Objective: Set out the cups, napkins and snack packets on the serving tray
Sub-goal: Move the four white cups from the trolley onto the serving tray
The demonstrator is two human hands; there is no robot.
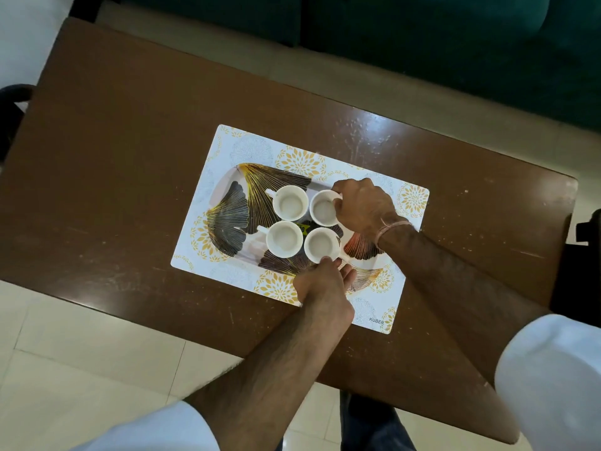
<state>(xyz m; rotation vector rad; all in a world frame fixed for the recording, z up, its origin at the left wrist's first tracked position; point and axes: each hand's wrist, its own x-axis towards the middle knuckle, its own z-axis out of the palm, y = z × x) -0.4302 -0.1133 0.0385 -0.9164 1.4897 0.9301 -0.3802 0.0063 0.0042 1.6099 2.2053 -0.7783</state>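
Observation:
Several white cups stand close together on an oval serving tray [227, 193] printed with dark and gold leaf fans. My right hand [364, 205] grips the handle side of the far right cup [322, 208]. My left hand [320, 283] touches the near right cup [320, 244] at its near rim, fingers curled around its side. The two left cups [289, 203] [283, 238] stand free, handles pointing left. A small yellow and black label shows between the cups. No napkins or snack packets are in view.
The tray rests on a white placemat [247, 148] with gold flower prints, on a brown wooden table [113, 141]. A dark green sofa [439, 43] lies beyond the table. Pale floor tiles lie at the near left.

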